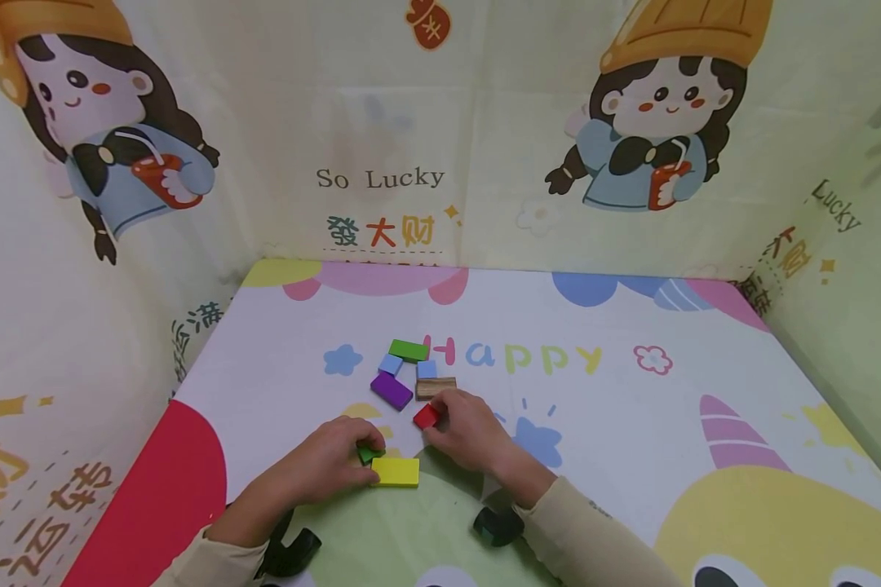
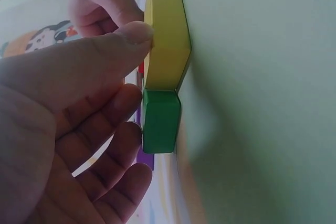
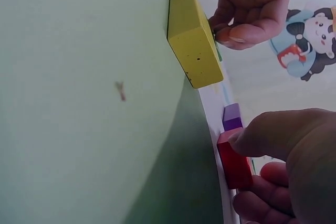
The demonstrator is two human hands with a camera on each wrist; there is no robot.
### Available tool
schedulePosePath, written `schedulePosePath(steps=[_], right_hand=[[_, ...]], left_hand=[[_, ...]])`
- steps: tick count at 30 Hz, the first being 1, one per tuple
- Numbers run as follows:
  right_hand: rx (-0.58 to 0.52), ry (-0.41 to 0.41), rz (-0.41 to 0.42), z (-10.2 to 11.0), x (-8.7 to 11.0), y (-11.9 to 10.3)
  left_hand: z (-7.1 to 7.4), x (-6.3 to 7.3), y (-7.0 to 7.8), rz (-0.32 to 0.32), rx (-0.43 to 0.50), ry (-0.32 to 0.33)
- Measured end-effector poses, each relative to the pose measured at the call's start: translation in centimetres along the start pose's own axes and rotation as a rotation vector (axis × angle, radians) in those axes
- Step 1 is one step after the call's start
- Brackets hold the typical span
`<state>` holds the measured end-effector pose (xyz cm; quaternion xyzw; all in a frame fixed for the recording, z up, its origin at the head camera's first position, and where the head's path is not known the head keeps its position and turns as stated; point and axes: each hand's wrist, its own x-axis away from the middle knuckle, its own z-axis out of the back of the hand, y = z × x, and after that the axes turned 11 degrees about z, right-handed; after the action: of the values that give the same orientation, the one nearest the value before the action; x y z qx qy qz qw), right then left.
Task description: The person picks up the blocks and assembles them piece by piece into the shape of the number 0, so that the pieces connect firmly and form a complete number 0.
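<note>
My left hand (image 1: 330,461) curls around the dark green block (image 1: 369,454) and the left end of the yellow block (image 1: 396,473). In the left wrist view the thumb presses the yellow block (image 2: 167,35), with the fingertips beside the dark green block (image 2: 161,121) that abuts it. My right hand (image 1: 470,428) pinches a red block (image 1: 426,417) between thumb and fingers, its thumb on top in the right wrist view. Just beyond the red block lies a brown wood-grain block (image 1: 436,389). A purple block (image 1: 391,391) sits to its left.
Farther back, a light blue block (image 1: 391,364) and another light blue block (image 1: 427,369) stand below a long green block (image 1: 409,350), forming a loose arch. A printed mat (image 1: 602,408) covers the table, and a patterned cloth (image 1: 499,163) hangs behind. Black wrist-worn devices (image 1: 498,527) sit by the sleeves.
</note>
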<state>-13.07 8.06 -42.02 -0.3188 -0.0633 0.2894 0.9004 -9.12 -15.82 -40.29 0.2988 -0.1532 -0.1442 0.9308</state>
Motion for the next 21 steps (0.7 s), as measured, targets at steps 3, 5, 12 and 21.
schedulePosePath(steps=[3,5,12,21], right_hand=[[-0.007,-0.004,-0.002,0.1,0.3,-0.1],[-0.006,-0.010,-0.001,0.2,0.4,-0.2],[0.005,-0.023,0.027,0.2,1.0,-0.5],[0.020,-0.034,0.044,0.1,1.6,-0.7]], left_hand=[[0.0,0.0,0.0,-0.002,0.001,-0.001],[-0.1,0.0,0.0,0.000,-0.002,0.002],[-0.2,0.0,0.2,0.014,-0.011,0.012],[-0.2,0.1,0.3,0.017,-0.009,0.011]])
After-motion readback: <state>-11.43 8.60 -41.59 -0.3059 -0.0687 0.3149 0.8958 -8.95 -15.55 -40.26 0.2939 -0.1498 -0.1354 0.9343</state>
